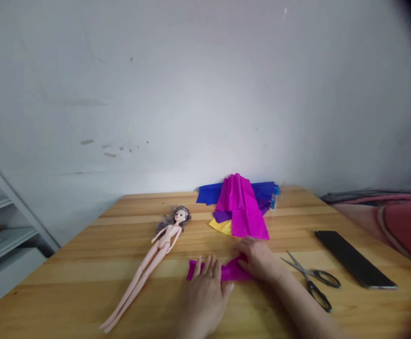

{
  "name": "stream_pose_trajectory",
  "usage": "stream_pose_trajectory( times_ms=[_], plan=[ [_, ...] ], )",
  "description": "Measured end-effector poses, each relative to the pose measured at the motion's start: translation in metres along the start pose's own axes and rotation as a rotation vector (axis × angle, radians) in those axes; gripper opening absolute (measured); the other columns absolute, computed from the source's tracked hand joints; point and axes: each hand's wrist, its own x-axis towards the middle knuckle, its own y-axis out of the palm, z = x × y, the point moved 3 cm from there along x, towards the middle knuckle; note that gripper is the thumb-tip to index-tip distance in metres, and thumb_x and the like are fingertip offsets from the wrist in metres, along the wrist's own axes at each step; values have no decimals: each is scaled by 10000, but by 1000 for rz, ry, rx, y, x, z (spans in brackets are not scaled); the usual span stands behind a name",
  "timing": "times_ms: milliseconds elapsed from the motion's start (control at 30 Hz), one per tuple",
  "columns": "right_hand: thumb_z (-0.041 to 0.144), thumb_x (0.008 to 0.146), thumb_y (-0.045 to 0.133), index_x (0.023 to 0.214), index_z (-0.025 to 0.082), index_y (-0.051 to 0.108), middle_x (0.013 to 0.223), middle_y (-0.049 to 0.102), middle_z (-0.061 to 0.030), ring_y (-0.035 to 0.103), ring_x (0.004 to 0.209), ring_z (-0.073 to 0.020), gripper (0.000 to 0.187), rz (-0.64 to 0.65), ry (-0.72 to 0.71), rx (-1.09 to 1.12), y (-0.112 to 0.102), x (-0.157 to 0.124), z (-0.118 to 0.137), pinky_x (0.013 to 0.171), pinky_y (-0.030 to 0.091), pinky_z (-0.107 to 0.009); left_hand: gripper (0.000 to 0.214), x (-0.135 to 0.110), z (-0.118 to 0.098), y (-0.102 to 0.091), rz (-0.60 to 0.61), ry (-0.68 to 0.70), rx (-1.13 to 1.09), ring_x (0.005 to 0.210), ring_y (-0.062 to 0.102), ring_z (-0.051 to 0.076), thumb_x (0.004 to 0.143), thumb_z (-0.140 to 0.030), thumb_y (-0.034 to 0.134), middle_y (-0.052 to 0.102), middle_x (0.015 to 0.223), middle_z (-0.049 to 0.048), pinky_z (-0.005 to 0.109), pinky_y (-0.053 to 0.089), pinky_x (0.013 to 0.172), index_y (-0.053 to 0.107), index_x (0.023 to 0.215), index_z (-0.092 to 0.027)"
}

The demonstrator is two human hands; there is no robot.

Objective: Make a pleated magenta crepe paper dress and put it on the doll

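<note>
Nearest the near edge of the surface, the left hand rests palm down, its fingers laid over a magenta strip and its thumb spread apart to the right; this grip is open and flat, not clamped. The strip lies crosswise in the near half of the surface, between the left and right edges, its left end showing past the fingers. The right hand is on the strip's right end with its fingers bent; whether that grip pinches it I cannot tell, as the thumb is hidden.

Right of the right forearm lie scissors, blades parted, tips toward the far edge, black handles toward the near right corner. Beyond them, a black phone lies slantwise along the right edge.

To the left, a doll lies face up, feet toward the near left corner, grey-haired head toward the far edge.

At the far edge, a folded magenta sheet lies over yellow, purple and blue sheets, with a glue stick upright near the far right corner. A pale wall stands behind
</note>
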Motion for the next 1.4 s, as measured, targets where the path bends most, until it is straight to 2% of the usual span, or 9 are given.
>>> stream_pose_trajectory(
  times_ms=[200, 333, 467, 533, 600, 700, 833, 1000, 1400],
  plan=[
    [165, 763, 558, 947, 206, 659, 898, 642, -54, 540, 887, -192, 214, -31, -83, 67, 0, 3, 3, 777, 384, -289, 677, 5, -3, 19, -46, -53, 59, 1338, 292, 309, 901, -531, 227, 388, 1410, 166, 504, 150, 1133, 409, 1353, -60],
    [178, 787, 572, 805, 210, 663, 819, 648, -27, 535, 831, -175, 98, -45, -168, 35, 0, 1, 9, 753, 376, -276, 633, 3, -6, 14, -51, -59, 51, 1329, 312, 313, 917, -480, 227, 399, 1405, 165, 514, 166, 1124, 406, 1354, -59],
    [175, 807, 558, 740, 202, 647, 767, 647, -16, 534, 808, -171, 115, -23, -162, -23, 1, -1, 10, 732, 366, -270, 481, 7, -4, 4, -58, -36, 34, 1285, 396, 277, 919, -281, 257, 483, 1356, 136, 514, 201, 1103, 462, 1319, -111],
    [165, 815, 544, 746, 196, 642, 774, 646, -21, 534, 808, -169, 124, -16, -151, -32, 2, 0, 10, 724, 364, -267, 450, 12, -3, -3, -72, -37, 22, 1243, 449, 249, 885, -167, 277, 532, 1312, 126, 484, 231, 1090, 509, 1268, -127],
    [149, 823, 523, 778, 190, 640, 799, 646, -30, 534, 818, -168, 132, -19, -142, -33, 3, 2, 9, 730, 363, -267, 406, 19, -2, -9, -87, -35, 8, 1147, 524, 235, 853, -127, 325, 614, 1201, 110, 447, 300, 1041, 570, 1175, -153],
    [132, 822, 509, 810, 188, 634, 830, 641, -37, 531, 837, -168, 137, -40, -122, -37, 7, 6, 8, 742, 361, -269, 248, 31, 2, -14, -97, -39, 4, 946, 581, 234, 828, -171, 432, 669, 956, 70, 388, 408, 875, 623, 985, -189],
    [162, 826, 513, 792, 182, 636, 830, 640, -45, 532, 828, -171, 129, -51, -103, -34, 16, 12, 6, 727, 361, -268, 107, 49, 10, -9, -71, -19, 23, 916, 551, 208, 807, -203, 511, 635, 891, 44, 319, 395, 824, 612, 843, -198],
    [159, 828, 500, 790, 186, 645, 818, 645, -49, 534, 822, -175, 152, -57, -104, -21, 19, 16, 7, 722, 363, -269, 133, 58, 15, -2, -41, 0, 48, 916, 544, 188, 824, -163, 483, 622, 885, 40, 286, 388, 798, 611, 816, -198],
    [187, 838, 524, 825, 211, 673, 824, 650, -37, 515, 835, -180, 152, -86, -112, -20, 24, 15, 3, 729, 356, -278, 231, 69, 20, 1, -10, 54, 133, 874, 562, 196, 842, -91, 409, 617, 865, 63, 299, 420, 753, 626, 837, -168]
  ],
)
